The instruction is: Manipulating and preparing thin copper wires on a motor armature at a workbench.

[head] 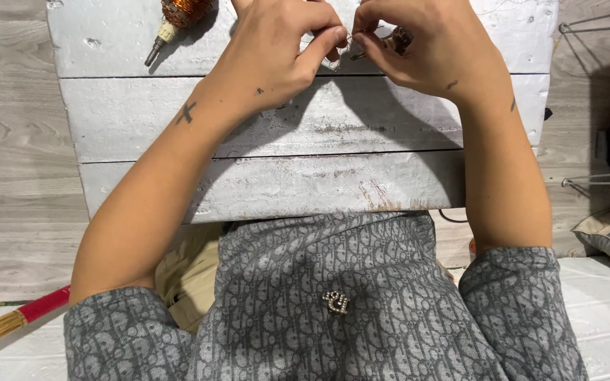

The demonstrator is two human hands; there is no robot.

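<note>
Thin wire (338, 62) pinched between both hands' fingers (326, 41)

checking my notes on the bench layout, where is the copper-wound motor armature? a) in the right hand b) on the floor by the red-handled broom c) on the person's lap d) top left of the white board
d: the copper-wound armature lies at the top left of the white plank board, apart from the left hand and right hand, whose fingers pinch a thin wire.

No package, label, sign or screen shows anywhere in the head view. Nothing on the white painted wooden plank counter (305, 134) carries a tag or a wrapper. The grey wood-grain floor (8, 176) around it holds none either.
</note>
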